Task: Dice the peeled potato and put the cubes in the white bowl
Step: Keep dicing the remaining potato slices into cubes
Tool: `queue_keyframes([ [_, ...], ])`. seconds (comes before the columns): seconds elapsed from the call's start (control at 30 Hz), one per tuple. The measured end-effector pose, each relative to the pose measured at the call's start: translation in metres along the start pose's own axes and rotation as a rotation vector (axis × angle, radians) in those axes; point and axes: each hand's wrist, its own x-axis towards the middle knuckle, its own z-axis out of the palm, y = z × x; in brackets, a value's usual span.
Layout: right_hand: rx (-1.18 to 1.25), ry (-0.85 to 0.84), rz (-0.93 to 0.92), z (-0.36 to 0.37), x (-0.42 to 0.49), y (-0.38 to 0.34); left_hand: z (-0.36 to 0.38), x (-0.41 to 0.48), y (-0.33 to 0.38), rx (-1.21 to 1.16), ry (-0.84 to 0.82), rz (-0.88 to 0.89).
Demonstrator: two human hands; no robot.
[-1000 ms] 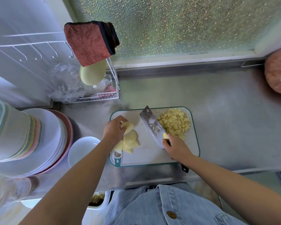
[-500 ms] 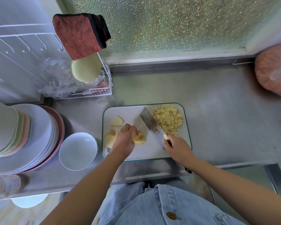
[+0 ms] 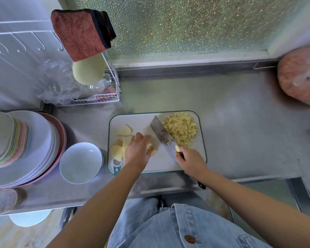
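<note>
The left hand (image 3: 137, 151) curls over potato slices (image 3: 153, 151), steadying them for cutting; the right hand (image 3: 192, 162) grips the cleaver (image 3: 162, 135).

The left hand (image 3: 137, 151) hides most of the potato piece (image 3: 152, 150) beneath.

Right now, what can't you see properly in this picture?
All in the head view:
- The potato piece: mostly covered by the left hand gripping it, so its shape is unclear.
- The cleaver handle: wrapped by the right hand; only its end shows.
- The pink bag: cut off by the right edge, contents blurred.
- The wire rack: contents hidden behind crumpled clear plastic.
</note>
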Motion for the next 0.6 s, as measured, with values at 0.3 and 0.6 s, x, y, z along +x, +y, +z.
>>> queue_keyframes([
  [0.3,0.037,-0.011,0.043,0.0,0.0005,0.0032,0.0077,0.0019,0.0026,0.123,-0.068,-0.009],
  [0.6,0.061,-0.022,0.031,0.0003,0.0011,0.0067,0.0095,-0.0054,0.0026,0.316,0.024,-0.128],
])
